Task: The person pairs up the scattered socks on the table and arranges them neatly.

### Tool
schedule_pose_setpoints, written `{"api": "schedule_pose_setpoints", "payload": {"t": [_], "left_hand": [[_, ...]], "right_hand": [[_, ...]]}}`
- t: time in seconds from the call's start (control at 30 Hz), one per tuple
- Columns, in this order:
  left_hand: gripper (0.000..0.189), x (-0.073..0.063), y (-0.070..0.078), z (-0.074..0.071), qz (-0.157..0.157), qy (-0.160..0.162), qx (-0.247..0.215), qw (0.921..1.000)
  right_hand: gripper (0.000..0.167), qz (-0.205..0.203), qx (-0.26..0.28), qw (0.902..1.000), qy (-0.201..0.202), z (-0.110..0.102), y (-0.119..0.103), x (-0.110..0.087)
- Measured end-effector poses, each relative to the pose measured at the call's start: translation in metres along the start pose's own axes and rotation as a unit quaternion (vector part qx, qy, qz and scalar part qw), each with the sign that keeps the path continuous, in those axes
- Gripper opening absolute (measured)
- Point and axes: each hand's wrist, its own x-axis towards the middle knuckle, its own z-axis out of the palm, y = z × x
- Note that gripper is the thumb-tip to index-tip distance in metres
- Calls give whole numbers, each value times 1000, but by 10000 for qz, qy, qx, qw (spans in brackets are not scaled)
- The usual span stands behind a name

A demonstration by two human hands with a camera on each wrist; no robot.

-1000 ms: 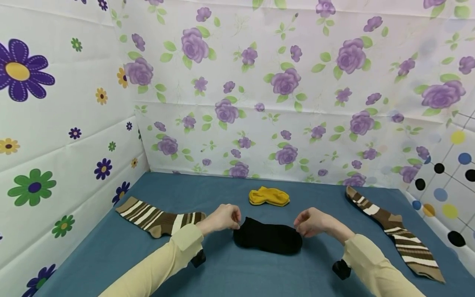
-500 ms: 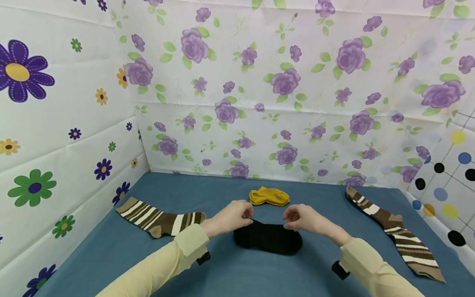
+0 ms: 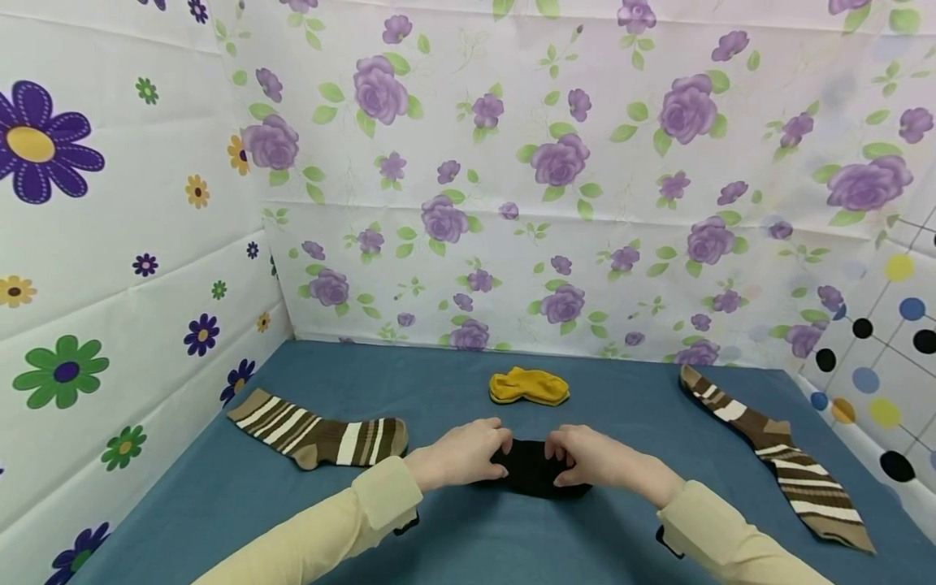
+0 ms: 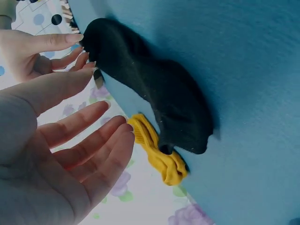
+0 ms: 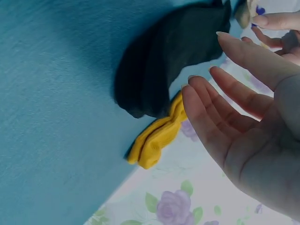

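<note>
A black sock, seemingly a folded pair, lies flat on the blue cloth in the middle of the head view. Above its left part hovers my left hand, and my right hand hangs over its right part. The left wrist view shows loosely bent fingers with a gap between thumb and fingertips, beside the black sock. In the right wrist view the fingers are likewise loosely bent, thumb apart, and hold nothing. Neither hand grips the fabric. Parts of the sock's two ends are hidden by the hands in the head view.
Behind the black sock lies a folded yellow sock bundle. One brown striped sock lies at the left, another striped sock at the right. Flowered sheets stand around the blue-covered table.
Both hands have moved inward over the black sock, closer to each other, away from its ends. Their pinching fingers have loosened. The other socks have stayed in place.
</note>
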Motion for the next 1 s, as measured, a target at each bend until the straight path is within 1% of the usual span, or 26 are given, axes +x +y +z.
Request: {"api": "schedule_pose_setpoints", "payload": {"t": [0.07, 0.3, 0.4, 0.53, 0.83, 1.0], "left_hand": [[22, -1, 0, 3, -7, -49, 78, 10000], [20, -3, -4, 16, 87, -50, 301, 9995], [21, -2, -7, 22, 80, -104, 327, 9994], [20, -1, -10, 27, 78, -157, 230, 9996], [16, 0, -11, 29, 83, 5, 232, 9997], [16, -1, -11, 31, 149, 209, 359, 9990]], "right_hand": [[25, 48, -85, 9999, -60, 3, -1, -1], [26, 300, -194, 9991, -229, 13, -1, -1], [26, 418, -268, 9983, -315, 17, 0, -1], [25, 513, -401, 9972, -378, 21, 0, -1], [24, 610, -717, 9950, -332, 25, 1, 0], [24, 611, -846, 9941, -310, 27, 3, 2]]}}
